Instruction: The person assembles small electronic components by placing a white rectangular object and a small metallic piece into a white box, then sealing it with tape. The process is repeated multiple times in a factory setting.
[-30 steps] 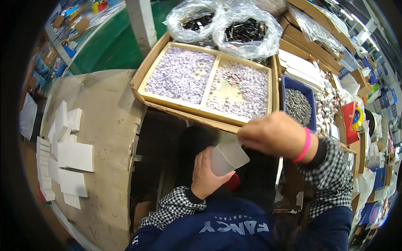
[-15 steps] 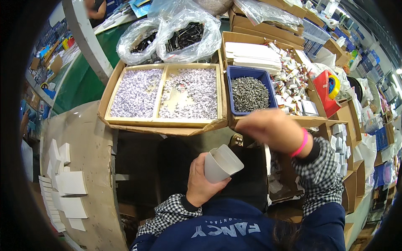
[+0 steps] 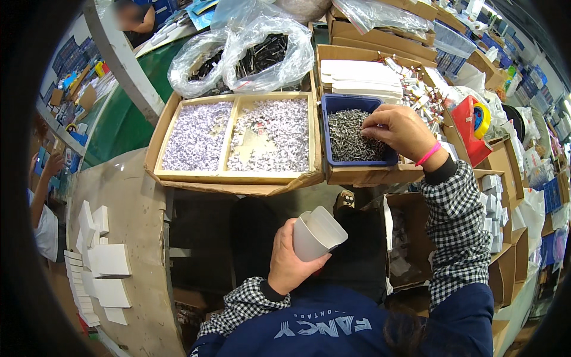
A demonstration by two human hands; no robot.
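Observation:
My left hand (image 3: pixel 291 262) is low in the middle, wrapped around a small white box (image 3: pixel 318 233) with its end open and tilted toward the right. My right hand (image 3: pixel 399 130) reaches up and right into a blue tray (image 3: pixel 333 102) full of small dark metal screws (image 3: pixel 348 138), fingertips pinched down among them. A pink band sits on that wrist, above a checked sleeve. Whether any screws are between the fingers is hidden.
A cardboard tray (image 3: pixel 235 176) with two compartments of small pale pieces lies left of the blue tray. Clear bags of dark parts (image 3: pixel 256 56) lie behind it. Flat white boxes (image 3: pixel 98 268) are stacked on the left table. More cartons crowd the right. Another person's arm (image 3: pixel 41 190) shows at far left.
My right hand has left the white box and moved up and right into the blue tray of screws. My left hand keeps holding the box. The view has shifted.

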